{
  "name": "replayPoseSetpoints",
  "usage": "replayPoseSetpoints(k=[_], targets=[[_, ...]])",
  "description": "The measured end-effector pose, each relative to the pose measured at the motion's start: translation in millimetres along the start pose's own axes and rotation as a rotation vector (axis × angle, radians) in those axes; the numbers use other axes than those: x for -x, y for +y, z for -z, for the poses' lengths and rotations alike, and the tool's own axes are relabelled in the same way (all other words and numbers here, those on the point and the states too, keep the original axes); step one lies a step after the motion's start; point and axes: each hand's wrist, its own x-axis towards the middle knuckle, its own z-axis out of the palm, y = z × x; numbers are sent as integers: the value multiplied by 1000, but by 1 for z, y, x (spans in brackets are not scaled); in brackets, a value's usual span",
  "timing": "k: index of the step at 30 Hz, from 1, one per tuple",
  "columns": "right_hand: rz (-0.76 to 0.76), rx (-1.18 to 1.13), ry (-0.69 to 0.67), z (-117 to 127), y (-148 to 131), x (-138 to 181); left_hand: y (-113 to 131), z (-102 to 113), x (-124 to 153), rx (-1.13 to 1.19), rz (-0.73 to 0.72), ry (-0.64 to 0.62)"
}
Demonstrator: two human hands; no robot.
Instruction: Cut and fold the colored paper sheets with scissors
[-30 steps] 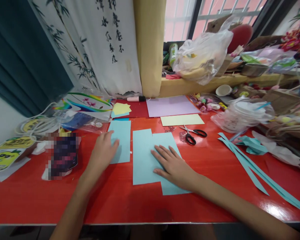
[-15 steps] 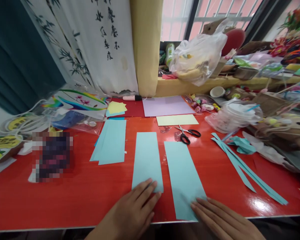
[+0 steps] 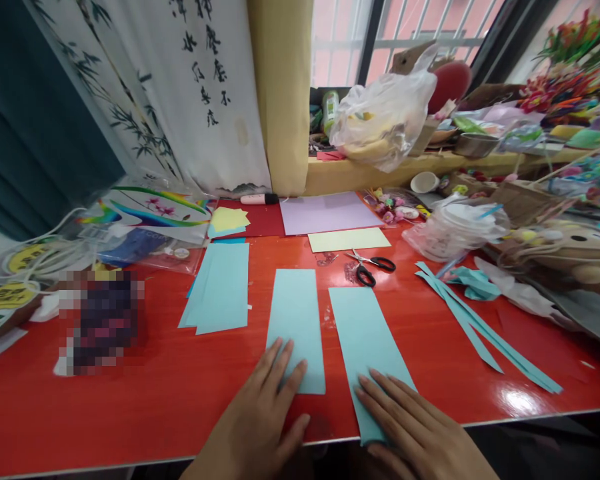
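Two light-blue paper strips lie side by side on the red table. My left hand [image 3: 267, 407] rests with fingers spread on the lower left part of the left strip [image 3: 300, 310]. My right hand [image 3: 420, 427] lies with its fingers stretched flat over the lower part of the right strip [image 3: 367, 327]. The bottom edge of that strip reaches the table's front edge and looks slightly bent beside my right thumb. Black-handled scissors [image 3: 367, 270] lie partly open just beyond the right strip.
More light-blue sheets [image 3: 225, 287] lie overlapped at left. Narrow blue offcuts [image 3: 475, 327] and a crumpled blue piece [image 3: 475, 283] are at right. Lilac paper [image 3: 330, 213], a pale yellow strip [image 3: 350, 240] and a marker [image 3: 257, 199] sit at the back. A bagged cup [image 3: 457, 227] stands right.
Both hands have slid further up onto their strips. My right hand has also shifted left, and the right strip's bottom edge now bends. The view has turned slightly.
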Motion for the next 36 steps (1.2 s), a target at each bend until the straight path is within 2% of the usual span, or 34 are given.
replayPoseSetpoints(k=[3,7,9,11,14,16,18,21,24,27,29,31,34,36], targets=[[67,44,-15,3,0,5,-1,-2,1,16,62,-37],[71,-14,-22,9,5,5,-1,-2,2,48,5,-25],[-35,-118,-16,14,11,4,-2,0,1,80,-20,-11],[-208,-216,-20,19,17,2,-2,3,0,119,-21,-5],[-387,-264,-3,22,19,-10,-3,5,-1,165,-1,4],[-341,-226,36,18,13,-23,-3,4,-1,182,-2,15],[-179,-206,3,10,2,-39,-3,0,1,191,3,45],[-74,-184,-52,-4,-18,-59,-2,-8,6,240,98,137],[-62,-200,-64,-11,-31,-70,-3,-12,11,309,187,203],[-85,-289,-69,-9,-36,-74,-5,-12,12,308,159,142],[-146,-410,-94,-6,-31,-77,-6,-10,11,272,94,98],[-285,-566,-121,-6,-17,-81,-6,-8,8,205,32,116],[-576,-720,-107,-14,20,-92,-7,-3,5,66,-58,178],[-650,-771,-97,-24,47,-101,-5,-1,5,-8,-123,205]])
